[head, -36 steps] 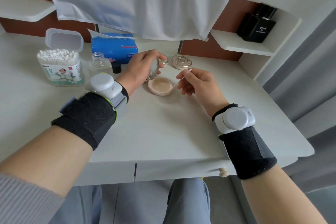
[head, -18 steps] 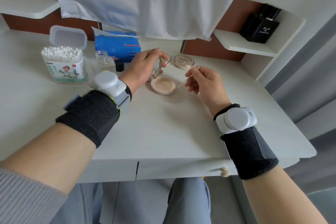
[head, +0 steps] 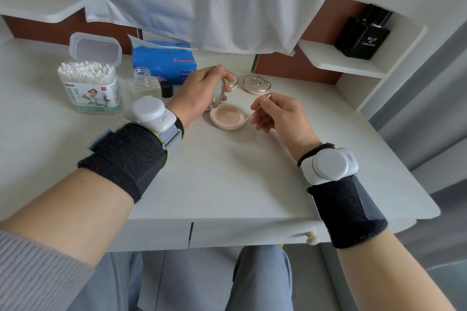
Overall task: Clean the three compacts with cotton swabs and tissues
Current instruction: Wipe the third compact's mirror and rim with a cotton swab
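The left hand (head: 199,94) sits just left of the open compact (head: 227,118), fingers curled round its raised lid (head: 222,89). The right hand (head: 278,116) is just right of the compact, thumb and forefinger pinching a cotton swab (head: 250,115) with its lower tip at the compact's rim. Both forearms reach toward the compact, wrists in black bands (head: 126,159).

This looks like a home dressing table, likely in a bedroom: a white surface (head: 227,184) with drawers (head: 151,235) and a small round knob (head: 312,238) below, and a side shelf (head: 336,59) holding a black perfume bottle (head: 362,35). A tub of cotton swabs (head: 91,88), a blue tissue pack (head: 161,65) and a gold compact (head: 256,84) sit on it. A grey curtain (head: 429,108) hangs at the right.
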Demonstrator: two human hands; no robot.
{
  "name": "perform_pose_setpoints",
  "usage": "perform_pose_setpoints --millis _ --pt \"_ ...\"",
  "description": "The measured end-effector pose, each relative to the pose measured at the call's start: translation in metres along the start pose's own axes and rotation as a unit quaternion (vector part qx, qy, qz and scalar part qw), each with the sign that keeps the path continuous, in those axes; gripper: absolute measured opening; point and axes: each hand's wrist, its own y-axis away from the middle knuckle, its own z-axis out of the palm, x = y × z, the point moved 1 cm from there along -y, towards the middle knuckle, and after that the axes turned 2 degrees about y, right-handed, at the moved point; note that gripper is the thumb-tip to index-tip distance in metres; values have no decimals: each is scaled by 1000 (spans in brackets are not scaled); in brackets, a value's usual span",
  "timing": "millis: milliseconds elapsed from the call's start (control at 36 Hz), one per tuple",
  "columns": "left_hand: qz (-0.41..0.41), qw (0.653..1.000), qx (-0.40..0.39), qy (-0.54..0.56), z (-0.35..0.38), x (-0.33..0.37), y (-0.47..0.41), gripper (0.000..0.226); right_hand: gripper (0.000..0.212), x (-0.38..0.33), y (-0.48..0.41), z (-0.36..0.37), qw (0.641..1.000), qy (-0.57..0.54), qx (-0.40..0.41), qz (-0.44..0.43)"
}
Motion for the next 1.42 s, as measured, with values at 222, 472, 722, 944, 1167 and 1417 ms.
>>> perform_pose_setpoints --millis 222,472,722,944,1167,1417 --pt "1 1000 -4 11 0 0 0 41 30 4 -4 -5 996 38 78 -10" --pt "-3 999 -12 31 -2 2 1 42 31 0 -1 -2 1000 -14 28 -2" --pt "-4 999 -12 35 -1 5 4 42 31 1 -1 0 1000 14 3 -5" --pt "-4 999 -21 27 -2 6 4 43 31 4 -2 -1 999 35 27 -3" --pt "-10 999 -24 20 -2 6 5 42 30 4 -1 -1 999 29 35 -15" --pt "-3 999 -31 32 -2 5 3 43 30 5 -3 -1 999 11 39 -17"
